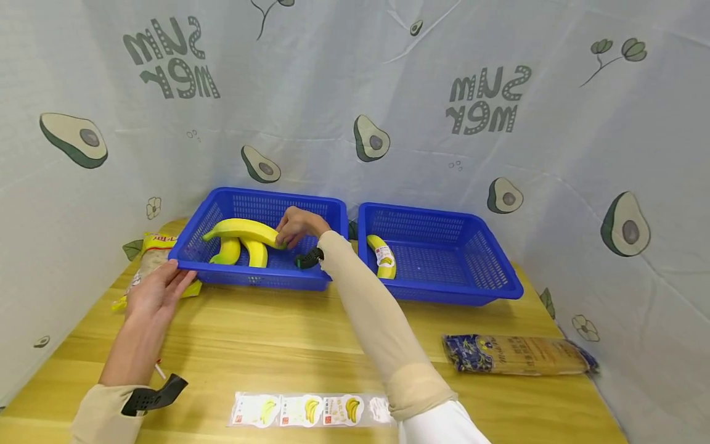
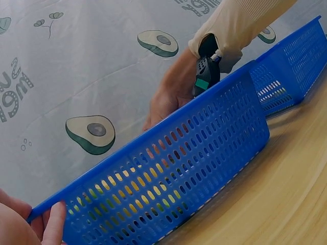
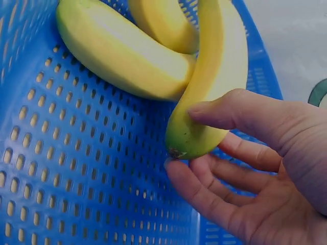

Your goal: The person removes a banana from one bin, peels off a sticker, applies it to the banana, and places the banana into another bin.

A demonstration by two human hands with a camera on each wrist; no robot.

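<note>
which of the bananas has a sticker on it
The lone banana in the right basket: it bears a white label. The three in the left basket, one pinched by the right hand, show none.

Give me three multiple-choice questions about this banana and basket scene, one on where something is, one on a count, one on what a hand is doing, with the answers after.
1. Where is the sticker strip?
A. in a basket
B. on the table's near edge
C. on the wall

2. How many bananas lie in the right basket?
A. one
B. three
C. none

3. What is the right hand doing?
A. resting flat on the table
B. gripping a banana by its end
C. holding the noodle packet

Answers:
1 B, it lies in front of the arms.
2 A, a single labelled banana.
3 B, thumb and fingers close round its tip.
</note>
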